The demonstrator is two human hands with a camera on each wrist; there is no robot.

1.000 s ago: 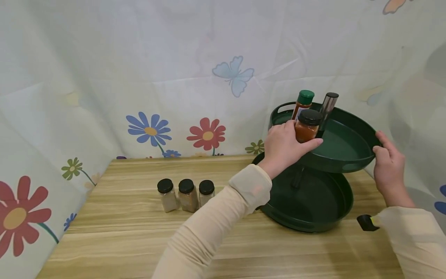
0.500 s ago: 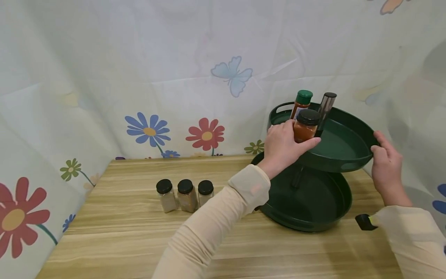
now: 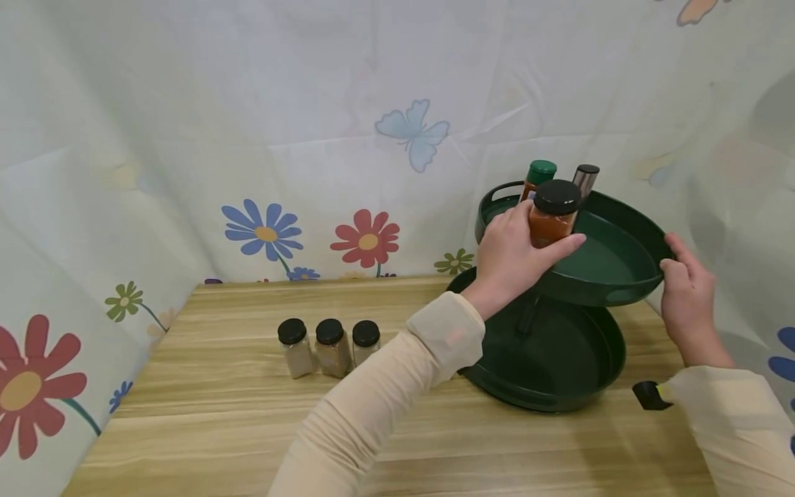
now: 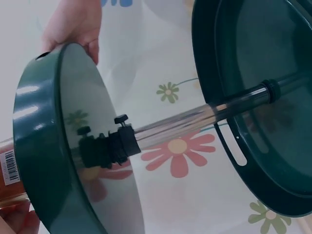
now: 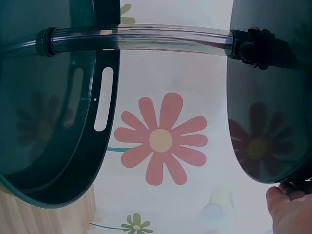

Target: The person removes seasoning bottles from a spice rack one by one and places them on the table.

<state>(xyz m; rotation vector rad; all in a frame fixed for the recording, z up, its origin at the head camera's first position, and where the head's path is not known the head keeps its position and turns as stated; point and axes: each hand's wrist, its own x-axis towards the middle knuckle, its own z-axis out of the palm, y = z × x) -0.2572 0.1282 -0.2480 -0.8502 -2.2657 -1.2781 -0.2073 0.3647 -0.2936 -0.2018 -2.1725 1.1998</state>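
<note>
My left hand (image 3: 512, 252) grips a spice jar (image 3: 553, 221) with a black lid and orange-red contents, over the near left part of the upper green tray (image 3: 615, 290). In the left wrist view this jar (image 4: 10, 168) shows a barcode label. My right hand (image 3: 692, 304) holds the upper tray's right rim. Behind the held jar stand a green-capped bottle (image 3: 542, 171) and a slim dark-topped bottle (image 3: 586, 177), both partly hidden. A clear post (image 4: 175, 127) with black fittings joins the upper tray to the lower green tray (image 3: 559, 400).
Three black-lidded jars (image 3: 297, 352) stand in a row on the wooden table (image 3: 205, 414), left of the two-tier stand; my left sleeve partly covers the rightmost. A flowered cloth (image 3: 298, 124) hangs behind and at the sides. A black piece (image 3: 651, 395) juts from the right sleeve.
My left hand has lifted the jar a little and shifted it slightly right, covering more of the slim bottle. My right hand stays on the tray rim.
</note>
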